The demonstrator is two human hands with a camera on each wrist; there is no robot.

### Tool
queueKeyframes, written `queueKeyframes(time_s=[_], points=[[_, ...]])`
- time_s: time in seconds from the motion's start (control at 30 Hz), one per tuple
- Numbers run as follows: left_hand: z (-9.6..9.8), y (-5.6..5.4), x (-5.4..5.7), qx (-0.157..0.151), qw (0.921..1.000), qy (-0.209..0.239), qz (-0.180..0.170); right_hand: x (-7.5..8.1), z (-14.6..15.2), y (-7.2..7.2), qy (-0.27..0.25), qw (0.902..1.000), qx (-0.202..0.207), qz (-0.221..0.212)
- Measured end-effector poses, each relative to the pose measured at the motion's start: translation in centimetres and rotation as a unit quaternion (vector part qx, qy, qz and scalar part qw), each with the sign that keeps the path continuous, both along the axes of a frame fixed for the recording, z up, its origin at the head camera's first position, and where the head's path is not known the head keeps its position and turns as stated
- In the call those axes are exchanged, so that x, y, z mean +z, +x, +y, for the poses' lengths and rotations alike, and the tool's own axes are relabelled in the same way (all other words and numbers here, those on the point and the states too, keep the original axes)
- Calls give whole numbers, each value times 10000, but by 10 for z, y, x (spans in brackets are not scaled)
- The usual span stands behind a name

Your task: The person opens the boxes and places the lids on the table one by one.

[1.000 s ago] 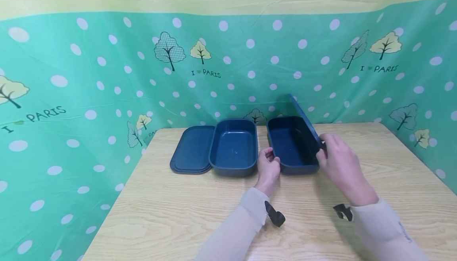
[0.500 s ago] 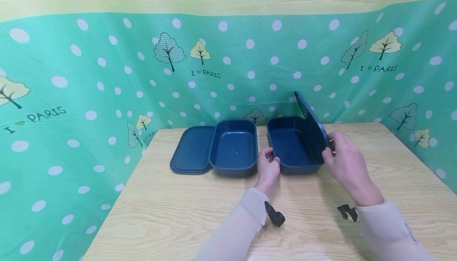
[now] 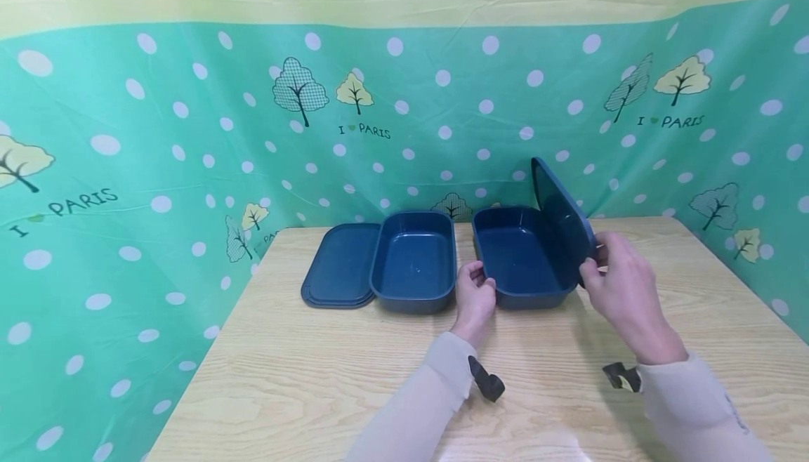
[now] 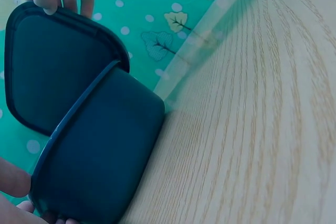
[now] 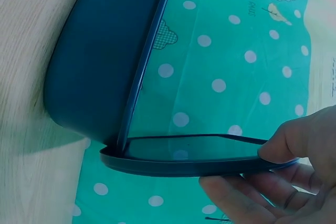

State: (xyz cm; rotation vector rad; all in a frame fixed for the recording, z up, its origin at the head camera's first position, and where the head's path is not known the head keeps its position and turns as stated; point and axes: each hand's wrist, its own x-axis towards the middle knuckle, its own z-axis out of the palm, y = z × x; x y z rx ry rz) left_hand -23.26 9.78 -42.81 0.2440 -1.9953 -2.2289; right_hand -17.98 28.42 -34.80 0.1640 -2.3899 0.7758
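My right hand [image 3: 626, 290] pinches the edge of a dark blue lid [image 3: 562, 213], thumb on one face and fingers on the other, as the right wrist view shows. The lid stands tilted, its lower edge against the right rim of a dark blue food container [image 3: 521, 255]. In the left wrist view the lid [image 4: 63, 72] rises behind that container [image 4: 100, 145]. My left hand [image 3: 474, 304] holds the container at its near left corner, with its thumb and curled fingertips against the wall. The container's inside shows no contents.
To the left sits a second open blue container [image 3: 413, 265], close beside my left hand. Another blue lid [image 3: 341, 265] lies flat at its left side. The wooden table [image 3: 303, 392] ends at a green dotted cloth [image 3: 404, 125] behind the containers.
My right hand has moved to the right with the lid, which leans farther outward and shows more of its inner face. My left hand and both containers have stayed in place.
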Motion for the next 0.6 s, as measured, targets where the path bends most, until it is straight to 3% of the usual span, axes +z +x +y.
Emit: queueKeyframes(time_s=[0.33, 0.6], points=[[0, 1, 1, 13, 10000, -7, 4, 3, 4, 2, -180, 9992, -224, -263], [0, 1, 0, 16, 10000, -40, -50, 2, 9, 2, -407, 9986, -297, -133]])
